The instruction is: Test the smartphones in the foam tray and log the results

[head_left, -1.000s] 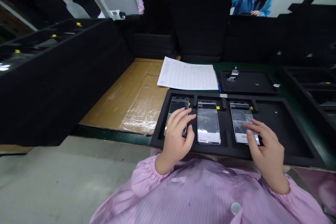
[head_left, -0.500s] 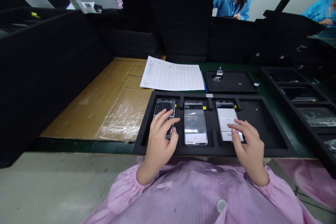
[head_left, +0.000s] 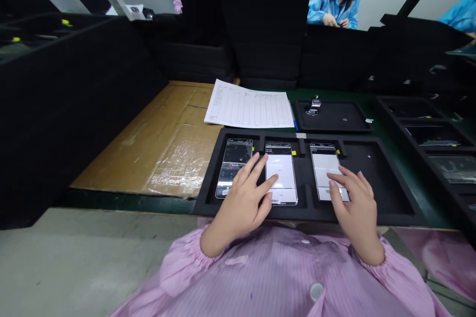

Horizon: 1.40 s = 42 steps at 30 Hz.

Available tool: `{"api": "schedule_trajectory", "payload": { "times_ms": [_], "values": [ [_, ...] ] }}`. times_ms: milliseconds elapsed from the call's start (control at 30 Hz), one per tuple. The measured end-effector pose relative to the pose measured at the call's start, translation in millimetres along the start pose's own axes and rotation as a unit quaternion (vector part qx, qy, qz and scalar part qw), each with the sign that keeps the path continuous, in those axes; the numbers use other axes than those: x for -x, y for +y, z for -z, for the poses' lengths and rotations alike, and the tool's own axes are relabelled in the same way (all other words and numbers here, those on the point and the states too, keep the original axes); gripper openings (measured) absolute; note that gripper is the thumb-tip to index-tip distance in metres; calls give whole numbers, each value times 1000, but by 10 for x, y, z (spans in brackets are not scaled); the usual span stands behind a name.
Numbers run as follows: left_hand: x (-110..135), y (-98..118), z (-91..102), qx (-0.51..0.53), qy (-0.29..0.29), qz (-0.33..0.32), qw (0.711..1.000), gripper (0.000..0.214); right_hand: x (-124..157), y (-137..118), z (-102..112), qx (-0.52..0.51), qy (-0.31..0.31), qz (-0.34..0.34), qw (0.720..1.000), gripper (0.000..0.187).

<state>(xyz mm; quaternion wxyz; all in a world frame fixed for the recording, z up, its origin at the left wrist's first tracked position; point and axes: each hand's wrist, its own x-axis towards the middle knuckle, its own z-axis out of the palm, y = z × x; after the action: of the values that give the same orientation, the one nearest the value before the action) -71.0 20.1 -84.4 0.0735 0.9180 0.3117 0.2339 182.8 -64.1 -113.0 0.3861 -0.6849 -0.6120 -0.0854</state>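
The left hand [head_left: 241, 208] and right hand [head_left: 357, 208] lie apart, fingertips on the middle phone [head_left: 280, 168] and right phone [head_left: 323, 163] in a black foam tray [head_left: 390, 183].

Before you: three phones [head_left: 281, 173] in one foam tray [head_left: 379, 183]; two hands, your left hand [head_left: 240, 203] and right hand [head_left: 357, 203]; one sheet of paper [head_left: 249, 106]; one pen [head_left: 293, 119]; one smaller tray [head_left: 345, 124]; one slotted tray [head_left: 420, 133]; three co-workers [head_left: 333, 5].

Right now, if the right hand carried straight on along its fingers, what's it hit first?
The right hand would meet the glass-fronted smartphone beneath its fingers, rightmost in the black foam tray; whether they touch it yet is unclear.
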Motion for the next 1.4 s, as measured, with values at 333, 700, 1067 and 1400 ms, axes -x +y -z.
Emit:
{"api": "schedule_trajectory", "payload": {
  "times_ms": [333,700,1067,1400],
  "values": [
    [26,-18,13,-8,68,-38,997,37,151,65,207,-71,108,-1,992,24],
    [13,166,-34,28,63,-133,989,33,458,344,368,20,30,91,995,25],
    [36,136,82,23,50,-86,995,43,421,227,332,-30,80,33,996,32],
    [169,-314,338,-26,201,246,948,41,127,6,271,-63,36,28,997,30]
  ]
}}
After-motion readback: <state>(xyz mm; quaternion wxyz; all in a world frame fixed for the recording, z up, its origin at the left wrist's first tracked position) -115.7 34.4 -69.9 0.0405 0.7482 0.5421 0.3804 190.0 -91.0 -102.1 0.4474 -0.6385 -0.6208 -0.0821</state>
